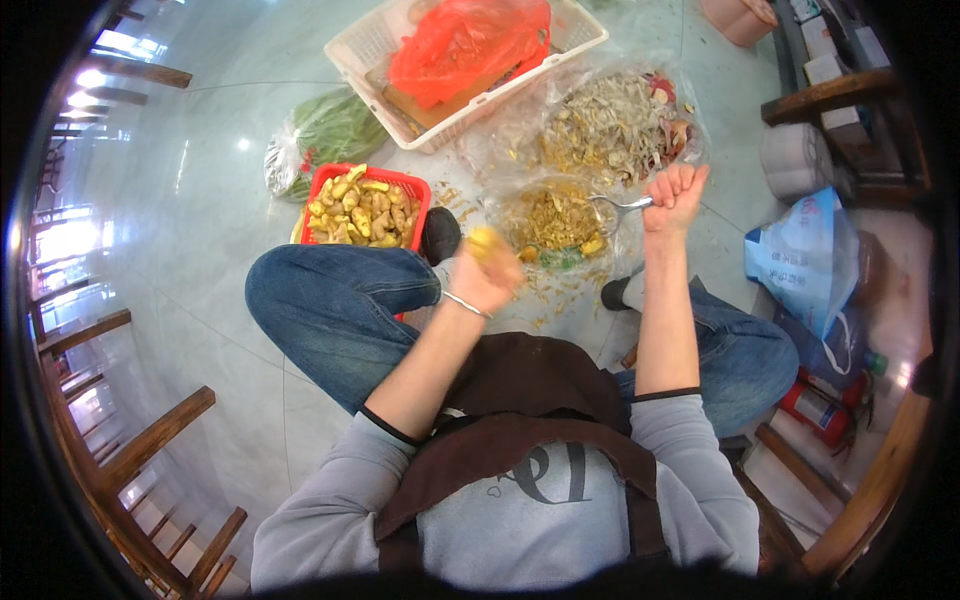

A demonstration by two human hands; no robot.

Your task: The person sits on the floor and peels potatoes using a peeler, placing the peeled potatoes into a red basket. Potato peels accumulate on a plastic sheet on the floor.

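Note:
My left hand (493, 274), blurred, holds a piece of yellow ginger root (484, 243) between my knees. My right hand (673, 196) is closed around the handle of a metal spoon (624, 205), its bowl end over a clear plastic bag. Ginger peelings (559, 219) lie heaped in that bag, with a few larger yellow pieces at its lower edge. Left of my left hand stands a red plastic basket (425, 196) full of ginger roots (361, 212). The spoon and the ginger are apart.
Beyond lies a bag of dry peelings (600, 120). A white plastic crate (480, 105) holds a red plastic bag (472, 49). A bag of green vegetables (334, 135) is on the floor. At right are a blue bag (806, 259), a fire extinguisher (816, 414) and wooden furniture (832, 96).

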